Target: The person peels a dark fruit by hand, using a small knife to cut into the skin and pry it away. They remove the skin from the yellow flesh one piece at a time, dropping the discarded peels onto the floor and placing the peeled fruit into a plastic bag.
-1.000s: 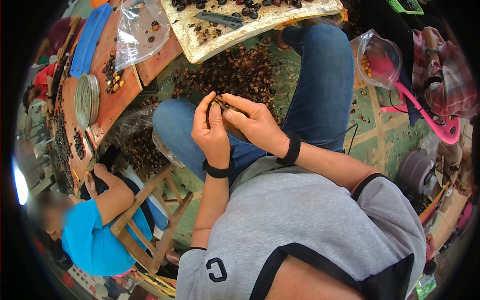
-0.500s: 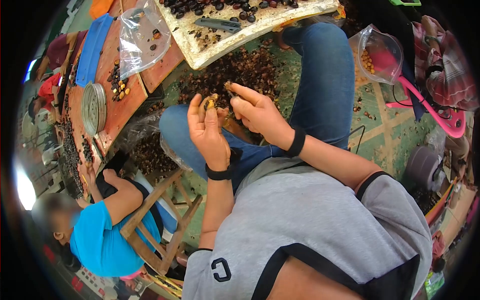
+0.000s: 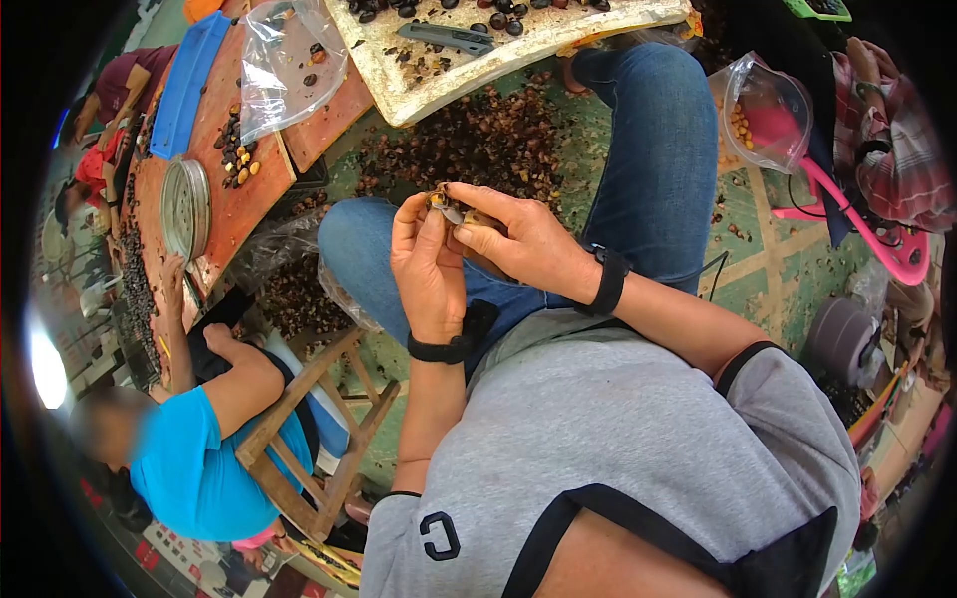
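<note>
Above my lap, my left hand (image 3: 429,269) pinches a small, partly peeled nut (image 3: 436,198) with yellow flesh and dark bits of shell. My right hand (image 3: 528,239) meets it from the other side, closed around a small knife (image 3: 452,212). Only a short grey blade shows beside the nut; the fingers mostly hide its handle. Beyond the hands, a heap of dark brown shells (image 3: 469,145) covers the green floor. A worn white foam tray (image 3: 414,105) holds dark nuts (image 3: 513,27) and a grey utility knife (image 3: 446,38).
On the left, a reddish wooden table (image 3: 224,219) bears a clear plastic bag (image 3: 284,75), a blue tray (image 3: 189,85) and a round metal pan (image 3: 185,211). A person in blue (image 3: 199,468) sits by a wooden stool (image 3: 319,439). On the right, a bag of yellow kernels (image 3: 768,105) rests on a pink stool (image 3: 837,194).
My hands have drawn together, bringing the blade against the nut. The neighbour's hand has moved up beside the round pan. The tray has shifted slightly in view.
</note>
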Demonstrator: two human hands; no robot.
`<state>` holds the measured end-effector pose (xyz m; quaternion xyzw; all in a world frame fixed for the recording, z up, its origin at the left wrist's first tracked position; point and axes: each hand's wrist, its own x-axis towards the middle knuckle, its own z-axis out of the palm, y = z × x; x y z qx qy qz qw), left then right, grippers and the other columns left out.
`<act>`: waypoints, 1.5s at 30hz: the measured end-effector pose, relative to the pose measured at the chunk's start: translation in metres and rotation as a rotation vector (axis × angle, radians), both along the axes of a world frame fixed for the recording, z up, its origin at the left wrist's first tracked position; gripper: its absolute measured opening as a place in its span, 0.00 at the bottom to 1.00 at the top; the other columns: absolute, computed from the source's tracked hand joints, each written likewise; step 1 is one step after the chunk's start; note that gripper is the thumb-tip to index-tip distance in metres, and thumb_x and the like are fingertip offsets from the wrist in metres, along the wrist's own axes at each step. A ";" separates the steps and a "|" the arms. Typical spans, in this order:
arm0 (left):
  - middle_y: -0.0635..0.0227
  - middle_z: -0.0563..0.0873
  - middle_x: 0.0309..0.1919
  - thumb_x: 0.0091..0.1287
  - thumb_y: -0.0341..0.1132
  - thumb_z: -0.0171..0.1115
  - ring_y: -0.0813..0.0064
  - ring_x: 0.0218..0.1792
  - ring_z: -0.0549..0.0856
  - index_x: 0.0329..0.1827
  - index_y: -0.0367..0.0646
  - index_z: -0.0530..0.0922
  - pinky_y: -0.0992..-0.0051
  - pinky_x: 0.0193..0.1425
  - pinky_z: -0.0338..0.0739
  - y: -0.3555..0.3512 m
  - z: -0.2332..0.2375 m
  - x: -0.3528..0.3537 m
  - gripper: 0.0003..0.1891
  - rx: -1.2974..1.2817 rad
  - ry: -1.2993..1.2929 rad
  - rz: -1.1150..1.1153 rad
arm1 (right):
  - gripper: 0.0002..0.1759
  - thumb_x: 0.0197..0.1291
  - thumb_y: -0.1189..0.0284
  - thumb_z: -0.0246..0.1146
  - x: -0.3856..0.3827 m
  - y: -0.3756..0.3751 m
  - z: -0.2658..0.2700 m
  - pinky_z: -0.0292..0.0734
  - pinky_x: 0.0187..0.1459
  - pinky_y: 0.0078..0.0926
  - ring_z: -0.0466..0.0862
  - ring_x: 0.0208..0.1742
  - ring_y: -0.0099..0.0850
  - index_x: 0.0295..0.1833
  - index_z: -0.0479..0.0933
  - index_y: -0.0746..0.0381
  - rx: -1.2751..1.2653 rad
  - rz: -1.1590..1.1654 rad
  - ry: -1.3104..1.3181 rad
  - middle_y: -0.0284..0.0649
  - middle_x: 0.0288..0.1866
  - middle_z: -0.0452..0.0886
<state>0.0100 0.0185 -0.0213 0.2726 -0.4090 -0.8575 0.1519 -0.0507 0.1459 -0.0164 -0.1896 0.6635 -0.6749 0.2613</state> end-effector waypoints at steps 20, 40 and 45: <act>0.61 0.81 0.52 0.72 0.26 0.55 0.73 0.51 0.82 0.60 0.37 0.72 0.72 0.57 0.79 0.012 0.003 -0.001 0.15 -0.185 0.028 -0.013 | 0.22 0.69 0.72 0.57 -0.013 0.007 -0.001 0.74 0.35 0.15 0.76 0.36 0.16 0.66 0.71 0.67 -0.178 -0.011 -0.501 0.34 0.42 0.82; 0.64 0.82 0.49 0.70 0.23 0.58 0.79 0.48 0.82 0.59 0.34 0.74 0.79 0.53 0.79 0.004 -0.003 0.001 0.15 -0.406 -0.083 -0.097 | 0.23 0.67 0.73 0.59 -0.006 0.011 -0.004 0.77 0.45 0.19 0.80 0.44 0.20 0.67 0.71 0.64 -0.041 0.055 -0.089 0.36 0.48 0.83; 0.65 0.81 0.48 0.70 0.24 0.58 0.78 0.48 0.82 0.59 0.34 0.74 0.79 0.54 0.79 0.004 0.000 0.003 0.15 -0.579 -0.102 -0.153 | 0.23 0.67 0.71 0.59 -0.008 0.010 -0.011 0.78 0.43 0.21 0.82 0.41 0.23 0.66 0.72 0.67 -0.105 0.020 -0.248 0.41 0.47 0.85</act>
